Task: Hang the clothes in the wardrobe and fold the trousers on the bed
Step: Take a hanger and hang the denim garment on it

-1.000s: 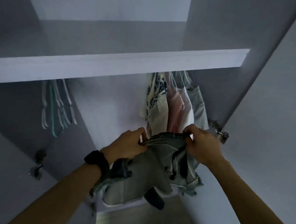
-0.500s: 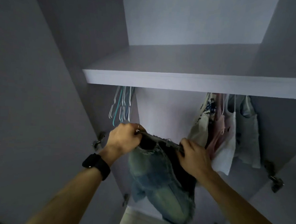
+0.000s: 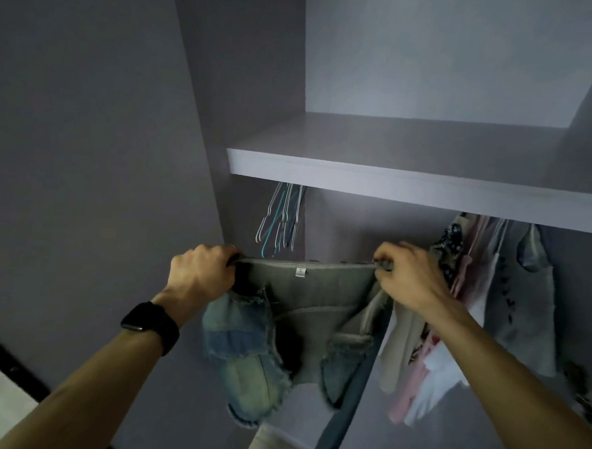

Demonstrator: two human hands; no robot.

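The denim shorts hung spread between the two hands, below the front edge of the wardrobe shelf. The waistband was pulled taut and level, its inner side facing the camera, with a small white label at the middle. The left hand gripped the left end of the waistband, its fingers curled tightly round the cloth in a fist. The right hand held the right end, fingers bent and pinching the band's edge. The denim looked faded blue-green, and the short legs had ragged, frayed hems. A black watch sat on the left wrist. Thin wire hangers hung under the shelf's left end, behind the shorts. Hung garments, patterned, pink, white and pale grey, hung under its right part, just beside the right hand.
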